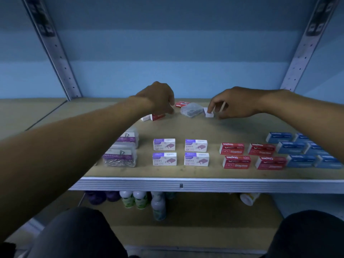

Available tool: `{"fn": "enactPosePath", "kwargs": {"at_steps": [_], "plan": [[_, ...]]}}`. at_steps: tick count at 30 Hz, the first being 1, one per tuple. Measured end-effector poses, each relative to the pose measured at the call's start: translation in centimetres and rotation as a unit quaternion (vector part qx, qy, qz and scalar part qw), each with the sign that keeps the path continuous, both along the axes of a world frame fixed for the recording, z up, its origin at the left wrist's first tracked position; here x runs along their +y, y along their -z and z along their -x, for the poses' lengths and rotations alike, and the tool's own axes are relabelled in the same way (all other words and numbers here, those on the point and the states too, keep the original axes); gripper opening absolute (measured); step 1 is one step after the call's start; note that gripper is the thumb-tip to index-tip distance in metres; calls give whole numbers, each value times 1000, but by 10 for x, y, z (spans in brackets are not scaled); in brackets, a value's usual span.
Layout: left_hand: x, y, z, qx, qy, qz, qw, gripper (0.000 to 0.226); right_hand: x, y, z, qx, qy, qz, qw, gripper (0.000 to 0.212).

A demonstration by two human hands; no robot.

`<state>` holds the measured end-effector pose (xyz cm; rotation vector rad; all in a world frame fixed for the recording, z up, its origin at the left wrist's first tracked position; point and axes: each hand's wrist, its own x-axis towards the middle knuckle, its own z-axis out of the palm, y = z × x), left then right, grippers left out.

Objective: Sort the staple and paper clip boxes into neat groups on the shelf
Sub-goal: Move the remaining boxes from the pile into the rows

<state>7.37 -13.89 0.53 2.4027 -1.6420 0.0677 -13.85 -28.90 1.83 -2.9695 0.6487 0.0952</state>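
Wooden shelf [186,127], grouped staple boxes [195,151], seemingly paper-clip boxes [121,157]

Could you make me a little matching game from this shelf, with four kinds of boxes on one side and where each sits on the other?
Things:
1. purple-and-white staple boxes
2. blue boxes
3. clear paper clip boxes
4. loose clear plastic box

Places:
A. far right of the front row
B. toward the back of the shelf, between the two hands
C. left end of the front row, partly behind the left forearm
D. middle of the front row, two by two

Pairs: 1-D, 2-A, 3-C, 4-B
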Motion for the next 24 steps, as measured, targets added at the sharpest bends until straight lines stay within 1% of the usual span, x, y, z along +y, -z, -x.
{"fn": "enactPosePath", "kwargs": {"at_steps": [3, 10, 13, 17, 21, 24], "plan": [[0, 4, -17, 3, -20, -5, 1000, 23, -4, 3, -18, 0, -23, 1, 1000, 27], [-10, 9, -46, -6, -48, -17, 999, 26, -22, 20, -52, -10, -39, 13, 999, 46], [-16, 10, -55, -22, -51, -30, 998, 34, -30, 27, -63, -10, -40, 15, 999, 53], [-26, 13, -65, -7, -56, -41, 998, 44, -41, 33, -74, -14, -38, 7, 999, 61], [-34, 17, -70, 19, -54, -44, 997, 60, -46, 37, -83, -6, -55, 1, 998, 65], [-38, 18, -71, 25, -55, -57, 997, 61, -46, 40, -88, -1, -63, -5, 998, 64]]}}
